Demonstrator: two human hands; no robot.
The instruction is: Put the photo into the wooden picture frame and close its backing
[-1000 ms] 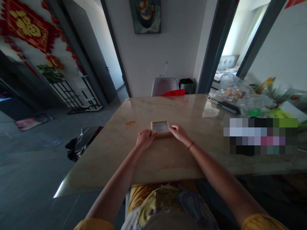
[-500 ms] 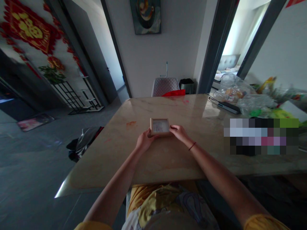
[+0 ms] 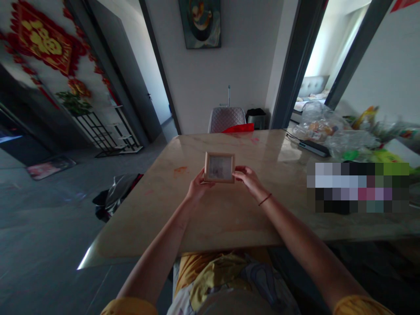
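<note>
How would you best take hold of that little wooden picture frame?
Take the wooden picture frame by its left and right edges, coming in from both sides, as the left hand and right hand do now. It is thin and flat, so its rim likely gives the firmest hold, away from the pale picture in the middle.

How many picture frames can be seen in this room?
2. A small wooden frame is held between the left hand and right hand; a framed picture hangs on the far wall. More may be out of view.
</note>
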